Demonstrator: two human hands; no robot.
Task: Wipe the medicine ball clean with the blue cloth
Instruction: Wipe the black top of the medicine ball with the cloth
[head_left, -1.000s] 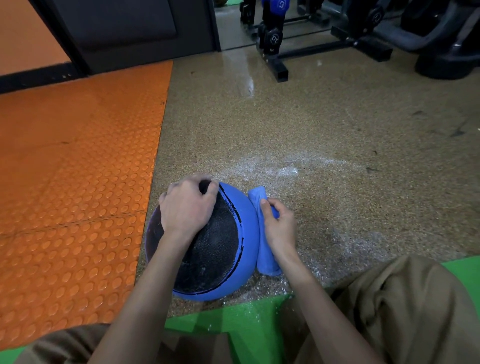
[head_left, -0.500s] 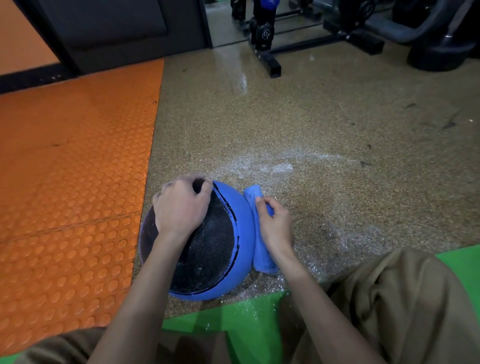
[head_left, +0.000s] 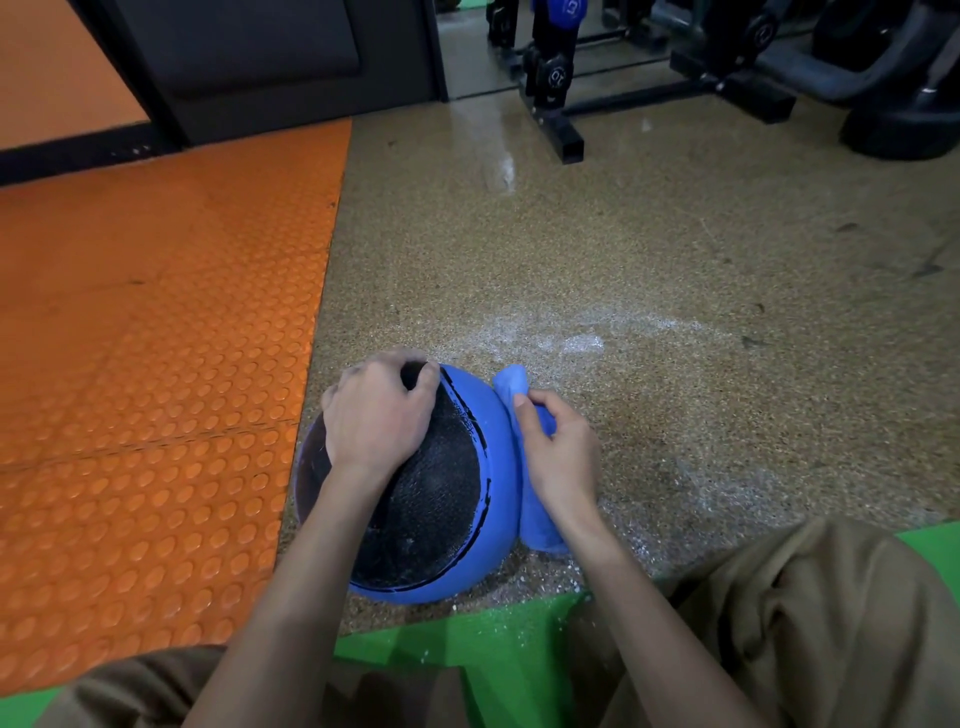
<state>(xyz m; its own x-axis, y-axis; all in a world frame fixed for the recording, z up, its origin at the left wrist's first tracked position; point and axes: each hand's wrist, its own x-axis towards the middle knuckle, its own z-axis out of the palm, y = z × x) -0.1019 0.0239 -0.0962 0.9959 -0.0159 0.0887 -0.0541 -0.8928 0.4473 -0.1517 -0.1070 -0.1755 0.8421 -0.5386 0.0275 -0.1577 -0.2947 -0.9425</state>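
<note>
The medicine ball (head_left: 441, 499) sat on the speckled floor (head_left: 623, 249). It was blue, with a black textured panel edged by a thin black line facing up. The blue cloth (head_left: 535, 525), rolled into a long bundle, lay against the ball's right side, its far end poking past the ball's edge.

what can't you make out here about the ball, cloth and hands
Head view:
medicine ball, underside and far side: hidden by its own bulk; part of top by left hand
blue cloth, middle: covered by right hand
dumbbell rack: cut off by top edge
</note>
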